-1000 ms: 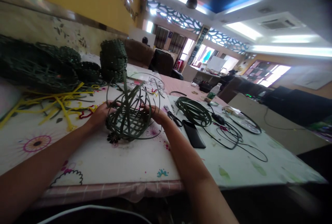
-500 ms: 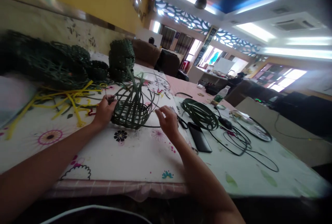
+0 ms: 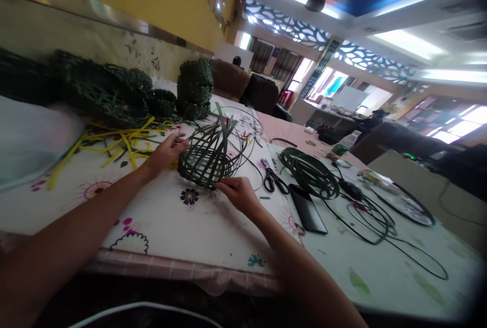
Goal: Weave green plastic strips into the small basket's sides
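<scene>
A half-woven basket of flat dark green strips (image 3: pixel 203 166), loose ends rising from its top, sits on a white floral tablecloth (image 3: pixel 178 231) just left of the frame's centre. The left hand (image 3: pixel 165 154) is at its left side with fingers curled; whether they grip it cannot be made out. The right hand (image 3: pixel 239 193) has thumb and fingers pinched together on the basket's lower edge, at the side nearest the viewer. Right of centre lie black-handled scissors (image 3: pixel 270 182), with a black rectangular phone (image 3: pixel 307 210) just beyond them toward the lower right and a loose coil of dark green strip (image 3: pixel 309 172) above it. A clear plastic bottle with a green label (image 3: pixel 345 144) stands farther right. At middle left, bright yellow strips (image 3: pixel 131 151) lie scattered before a tall dark green woven basket (image 3: pixel 195 87) and a wide, open-weave dark green basket (image 3: pixel 102 89).
</scene>
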### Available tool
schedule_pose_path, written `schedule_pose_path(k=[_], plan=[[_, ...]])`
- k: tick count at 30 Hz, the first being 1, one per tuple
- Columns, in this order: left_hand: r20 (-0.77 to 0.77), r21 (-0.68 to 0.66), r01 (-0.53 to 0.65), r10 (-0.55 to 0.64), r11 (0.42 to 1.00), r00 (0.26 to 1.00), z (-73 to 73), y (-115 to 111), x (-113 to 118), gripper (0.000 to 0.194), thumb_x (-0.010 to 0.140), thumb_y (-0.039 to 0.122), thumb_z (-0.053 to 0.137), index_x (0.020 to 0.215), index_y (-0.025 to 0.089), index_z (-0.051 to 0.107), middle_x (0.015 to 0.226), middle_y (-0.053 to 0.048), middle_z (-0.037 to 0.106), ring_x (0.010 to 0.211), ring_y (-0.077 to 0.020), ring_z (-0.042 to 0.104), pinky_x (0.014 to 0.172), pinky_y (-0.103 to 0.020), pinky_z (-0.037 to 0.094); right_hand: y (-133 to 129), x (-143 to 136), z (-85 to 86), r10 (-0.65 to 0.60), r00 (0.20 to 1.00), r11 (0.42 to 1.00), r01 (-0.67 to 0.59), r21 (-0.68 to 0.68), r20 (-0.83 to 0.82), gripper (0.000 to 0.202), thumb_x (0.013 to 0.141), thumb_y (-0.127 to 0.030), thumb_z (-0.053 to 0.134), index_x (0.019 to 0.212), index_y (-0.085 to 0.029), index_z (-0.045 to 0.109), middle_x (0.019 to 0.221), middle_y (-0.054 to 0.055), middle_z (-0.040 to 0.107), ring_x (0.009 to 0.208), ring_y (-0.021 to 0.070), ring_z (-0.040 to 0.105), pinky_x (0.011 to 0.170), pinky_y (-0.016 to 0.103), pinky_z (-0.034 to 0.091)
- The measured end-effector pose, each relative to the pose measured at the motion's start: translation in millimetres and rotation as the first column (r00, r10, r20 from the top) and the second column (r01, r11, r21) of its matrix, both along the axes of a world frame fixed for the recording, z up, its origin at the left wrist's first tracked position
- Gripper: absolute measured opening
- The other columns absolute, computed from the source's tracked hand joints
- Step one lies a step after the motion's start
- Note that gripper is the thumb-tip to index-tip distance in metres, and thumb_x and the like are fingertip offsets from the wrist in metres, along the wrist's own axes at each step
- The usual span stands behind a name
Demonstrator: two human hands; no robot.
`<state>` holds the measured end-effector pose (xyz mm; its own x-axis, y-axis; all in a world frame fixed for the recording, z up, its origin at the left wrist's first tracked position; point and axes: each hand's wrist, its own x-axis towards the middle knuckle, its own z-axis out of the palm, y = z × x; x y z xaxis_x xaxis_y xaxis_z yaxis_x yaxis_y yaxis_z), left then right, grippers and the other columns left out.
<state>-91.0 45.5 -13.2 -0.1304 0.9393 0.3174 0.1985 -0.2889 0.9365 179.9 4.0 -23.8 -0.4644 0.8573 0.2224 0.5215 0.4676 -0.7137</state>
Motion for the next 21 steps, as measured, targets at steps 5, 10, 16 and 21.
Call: schedule_pose_path(k=[5, 10, 16, 21], plan=[[-0.146, 0.324, -0.273, 0.333, 0.906, 0.932, 11.7, -20.4, -4.0, 0.026, 0.088, 0.047, 0.067, 0.092, 0.021, 0.065, 0.099, -0.005, 0.065, 0.094, -0.0219, 0.059, 0.088, -0.033, 0.048, 1.0, 1.3, 0.7, 0.015, 0.999, 0.999, -0.016, -0.033, -0.046, 0.048, 0.091, -0.051, 0.059, 0.054, -0.021, 0.051, 0.054, -0.003, 0.033, 0.058, 0.0117, 0.031, 0.058, 0.029, 0.024], [-0.425, 0.296, 0.072, 0.064, 0.952, 0.903, 11.0, -29.0, 3.6, 0.031, 0.087, 0.052, 0.067, 0.091, 0.022, 0.072, 0.093, -0.007, 0.073, 0.083, -0.0230, 0.063, 0.082, -0.036, 0.049, 3.6, 3.7, 0.4, 0.000, 0.999, 0.999, -0.002, -0.036, -0.052, 0.048, 0.090, -0.051, 0.060, 0.054, -0.021, 0.050, 0.055, -0.003, 0.031, 0.058, 0.0117, 0.029, 0.057, 0.028, 0.023], [-0.478, 0.096, 0.275, -0.198, 0.957, 0.856, 7.5, -22.2, 0.5, 0.032, 0.085, 0.053, 0.068, 0.075, 0.022, 0.069, 0.079, -0.005, 0.067, 0.079, -0.0225, 0.062, 0.078, -0.034, 0.049, 6.0, 8.6, -2.1, -0.008, 0.999, 1.000, 0.007, 0.029, 0.035, 0.046, 0.094, -0.045, 0.062, 0.057, -0.020, 0.062, 0.053, -0.002, 0.041, 0.059, 0.0121, 0.036, 0.060, 0.029, 0.024], [-0.562, 0.036, 0.364, -0.283, 0.931, 0.777, 0.3, -15.4, -7.3, 0.028, 0.084, 0.051, 0.066, 0.075, 0.025, 0.068, 0.084, -0.005, 0.070, 0.089, -0.0260, 0.063, 0.087, -0.037, 0.049, 7.2, 7.1, -7.6, 0.021, 0.993, 0.999, -0.025, 0.028, 0.116, 0.030, 0.097, -0.039, 0.065, 0.078, -0.024, 0.081, 0.062, 0.000, 0.063, 0.061, 0.0143, 0.049, 0.062, 0.029, 0.028]])
